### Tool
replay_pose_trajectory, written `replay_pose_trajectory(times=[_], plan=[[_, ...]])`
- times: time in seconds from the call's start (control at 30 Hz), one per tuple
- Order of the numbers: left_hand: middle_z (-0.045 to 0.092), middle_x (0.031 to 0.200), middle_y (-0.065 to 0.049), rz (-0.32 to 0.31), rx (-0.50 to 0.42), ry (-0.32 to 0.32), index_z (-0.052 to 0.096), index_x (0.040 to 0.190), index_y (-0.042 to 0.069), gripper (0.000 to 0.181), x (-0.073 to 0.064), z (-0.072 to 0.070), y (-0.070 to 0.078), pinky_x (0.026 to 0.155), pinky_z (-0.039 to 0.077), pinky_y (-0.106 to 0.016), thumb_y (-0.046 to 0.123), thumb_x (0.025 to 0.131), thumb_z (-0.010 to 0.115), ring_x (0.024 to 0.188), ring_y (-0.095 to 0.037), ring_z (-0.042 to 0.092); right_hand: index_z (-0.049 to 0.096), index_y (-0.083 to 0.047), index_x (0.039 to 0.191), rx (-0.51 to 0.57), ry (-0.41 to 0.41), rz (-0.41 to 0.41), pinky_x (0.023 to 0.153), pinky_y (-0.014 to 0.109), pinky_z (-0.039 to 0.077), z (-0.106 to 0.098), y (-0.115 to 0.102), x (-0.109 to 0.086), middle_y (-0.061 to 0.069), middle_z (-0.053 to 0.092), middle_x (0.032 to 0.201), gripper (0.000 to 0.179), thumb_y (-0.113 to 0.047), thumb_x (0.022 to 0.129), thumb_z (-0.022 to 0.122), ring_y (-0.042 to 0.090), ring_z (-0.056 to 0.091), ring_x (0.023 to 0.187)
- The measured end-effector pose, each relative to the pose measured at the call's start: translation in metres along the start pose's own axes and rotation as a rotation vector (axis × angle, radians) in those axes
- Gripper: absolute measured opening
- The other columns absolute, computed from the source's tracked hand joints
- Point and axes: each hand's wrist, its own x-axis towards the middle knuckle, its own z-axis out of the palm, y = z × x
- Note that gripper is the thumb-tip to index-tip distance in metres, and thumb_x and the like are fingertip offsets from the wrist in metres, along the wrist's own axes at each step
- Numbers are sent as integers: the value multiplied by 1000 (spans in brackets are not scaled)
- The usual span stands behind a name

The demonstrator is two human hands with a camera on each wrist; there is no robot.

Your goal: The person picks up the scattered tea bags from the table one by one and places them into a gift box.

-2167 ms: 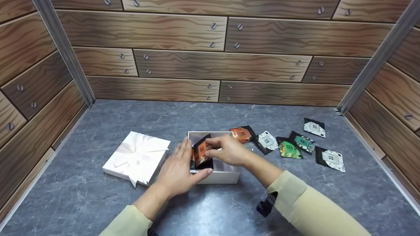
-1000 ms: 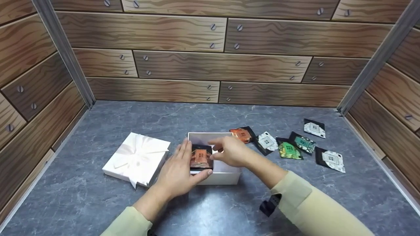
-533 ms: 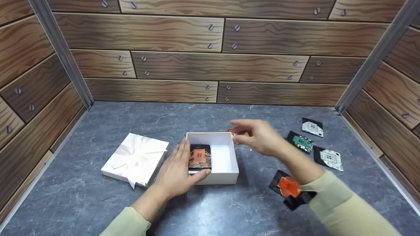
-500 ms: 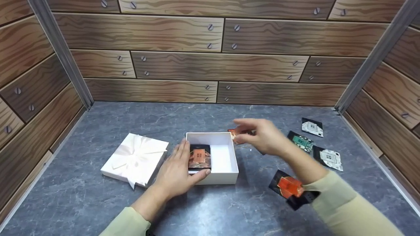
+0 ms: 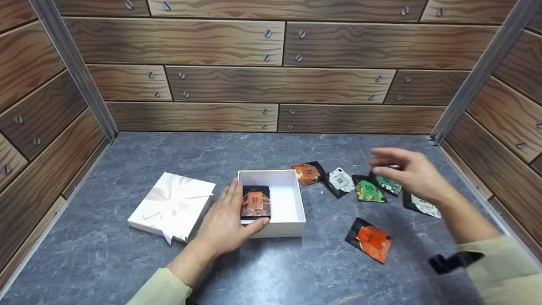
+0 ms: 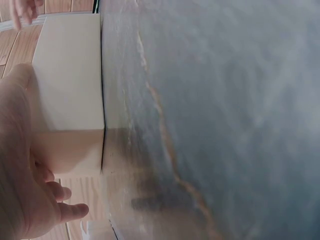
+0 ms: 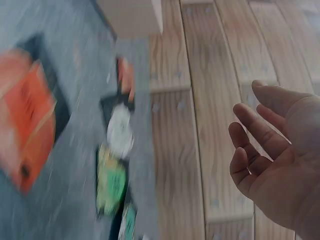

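A white open-topped box (image 5: 289, 203) stands mid-table. Black sachets with orange labels lie flat in its left half, the top sachet (image 5: 255, 202) showing its front. My left hand (image 5: 225, 224) rests against the box's left side, fingers straight, thumb along the near rim; the left wrist view shows this hand (image 6: 25, 165) beside the box wall (image 6: 67, 75). In the air at the right, my right hand (image 5: 417, 173) holds nothing. It hovers over a teal-labelled sachet (image 5: 389, 185) and a white-labelled one (image 5: 423, 206). The right wrist view shows its fingers loosely bent (image 7: 260, 145).
A white lid (image 5: 171, 205) with a ribbon bow lies left of the box. Right of the box are an orange sachet (image 5: 308, 173), a white one (image 5: 340, 181) and a green one (image 5: 369, 189). Another orange sachet (image 5: 370, 239) lies nearer me. Plank-patterned walls (image 5: 237, 84) surround the table.
My right hand has let go of an orange-labelled sachet, which now lies flat in the box, and has moved out to the right. My left hand has stayed at the box.
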Motion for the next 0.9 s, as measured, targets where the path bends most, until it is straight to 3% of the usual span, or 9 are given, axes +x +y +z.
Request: replay_pose_trajectory(times=[0.1,0.3,0.4,0.57,0.9], plan=[[27,170,-27,2,-5,4,26,165,-7,117,0,0,0,119,34,-64,78,91,61,154,-49,30,63,-3,145,-3,46,19,86,15,55,-14,28,-13,13,75,128,48,-17,100,76,-2,69,104],[26,170,-27,-1,-9,-1,24,165,-6,118,0,1,-1,119,34,-64,79,91,60,155,-49,28,65,3,140,23,121,67,85,13,54,-36,85,-37,-14,74,121,44,-12,100,76,-4,68,103],[25,170,-27,-3,-11,-4,24,165,-6,119,0,0,-2,120,33,-64,80,92,59,155,-48,28,66,1,139,58,140,91,86,12,53,-44,107,-47,-18,74,119,41,-9,100,75,-4,68,102],[25,171,-26,-10,-13,-6,23,165,-6,119,-1,-2,-3,120,33,-64,80,92,59,155,-48,27,67,-2,138,92,146,136,86,11,52,-48,134,-60,-21,72,119,39,-8,100,75,-5,66,104],[26,171,-26,-8,-11,-7,24,165,-6,118,0,0,-1,120,34,-64,79,92,60,155,-48,28,58,9,143,77,123,253,85,8,46,-42,178,-72,-32,64,116,54,-14,98,79,-10,59,106]])
